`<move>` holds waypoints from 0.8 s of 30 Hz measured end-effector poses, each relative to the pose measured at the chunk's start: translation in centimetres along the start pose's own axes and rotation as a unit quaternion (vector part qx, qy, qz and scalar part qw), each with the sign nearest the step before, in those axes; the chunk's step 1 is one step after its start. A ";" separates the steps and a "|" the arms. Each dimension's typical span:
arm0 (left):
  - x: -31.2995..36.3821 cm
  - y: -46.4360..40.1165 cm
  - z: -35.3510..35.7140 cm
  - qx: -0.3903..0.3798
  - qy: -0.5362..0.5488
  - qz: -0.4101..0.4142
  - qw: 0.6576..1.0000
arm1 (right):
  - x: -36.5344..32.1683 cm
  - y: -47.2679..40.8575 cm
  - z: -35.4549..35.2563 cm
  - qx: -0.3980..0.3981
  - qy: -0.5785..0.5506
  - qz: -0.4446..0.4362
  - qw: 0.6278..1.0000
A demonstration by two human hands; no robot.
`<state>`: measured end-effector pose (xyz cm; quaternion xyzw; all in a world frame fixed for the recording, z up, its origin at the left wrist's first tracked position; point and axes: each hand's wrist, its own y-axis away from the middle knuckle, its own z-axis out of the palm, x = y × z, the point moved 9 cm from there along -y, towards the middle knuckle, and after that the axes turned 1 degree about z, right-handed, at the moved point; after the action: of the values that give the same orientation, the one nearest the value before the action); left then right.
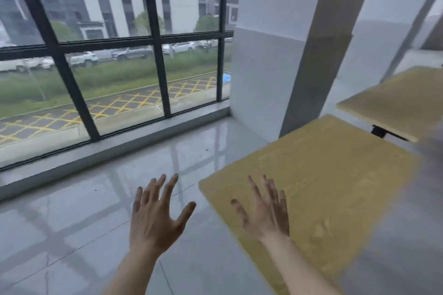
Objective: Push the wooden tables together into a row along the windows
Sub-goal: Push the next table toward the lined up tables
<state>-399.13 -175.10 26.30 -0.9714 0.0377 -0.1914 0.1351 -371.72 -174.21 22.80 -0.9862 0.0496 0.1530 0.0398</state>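
On my far left the window point(107, 55) with its dark frame runs along the wall, above a low grey sill. My left hand point(155, 218) is stretched out ahead of me, back of the hand up, fingers spread wide and holding nothing; under it there is only the shiny grey floor point(72, 223). My right hand point(266, 211) is raised beside it, also with splayed, empty fingers, and it sits over the near left edge of the nearer wooden table point(323, 175); whether my palm touches the top I cannot tell. That table stands at an angle just in front of the white column point(271, 67). Further right, a second wooden table point(395, 100) stands beyond it, a gap showing between the two tops.
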 end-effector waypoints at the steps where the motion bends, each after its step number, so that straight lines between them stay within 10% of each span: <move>1: 1.6 -1.1 1.0 -0.016 0.010 0.043 0.999 | 2.1 1.1 -0.2 0.018 0.000 0.047 0.999; 8: 11.1 -5.0 8.0 -0.083 0.072 0.231 0.967 | 11.3 7.3 -1.6 0.057 0.005 0.254 0.966; 24: 14.8 -8.9 22.0 -0.200 0.125 0.406 0.883 | 12.8 9.6 6.7 0.084 0.016 0.426 0.901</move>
<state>-376.90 -162.94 14.53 -0.8452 0.4833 -0.2280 -0.0021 -362.67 -184.21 11.88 -0.8662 0.4785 0.1344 0.0523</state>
